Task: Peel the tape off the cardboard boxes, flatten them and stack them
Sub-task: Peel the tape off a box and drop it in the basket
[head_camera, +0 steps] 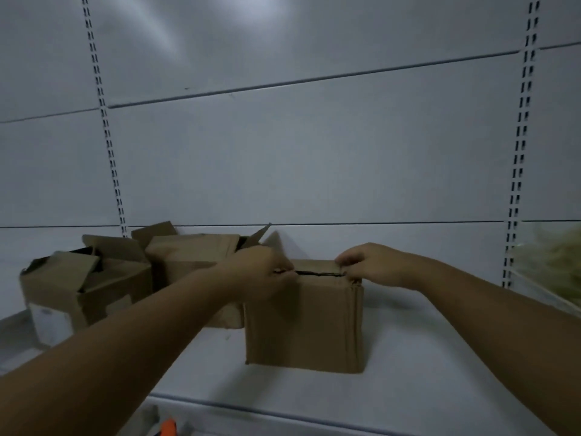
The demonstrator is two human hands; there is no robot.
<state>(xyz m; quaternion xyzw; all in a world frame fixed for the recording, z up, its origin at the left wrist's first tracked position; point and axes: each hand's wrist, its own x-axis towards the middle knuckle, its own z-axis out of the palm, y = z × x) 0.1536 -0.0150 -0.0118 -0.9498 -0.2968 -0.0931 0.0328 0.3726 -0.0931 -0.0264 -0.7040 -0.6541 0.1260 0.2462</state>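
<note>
A closed cardboard box [304, 322] is stood upright near the middle of a white shelf [424, 357]. Its top left corner is gripped by the left hand [265, 272], its top right corner by the right hand [366, 265], with a dark slit seen between the flaps. Opened boxes [85, 284] are left at the far left.

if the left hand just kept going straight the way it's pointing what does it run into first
Probably the right hand. The left hand points rightward along the top seam of the front box, whose top it already touches; the other hand grips the far end. Depth is uncertain.
</note>
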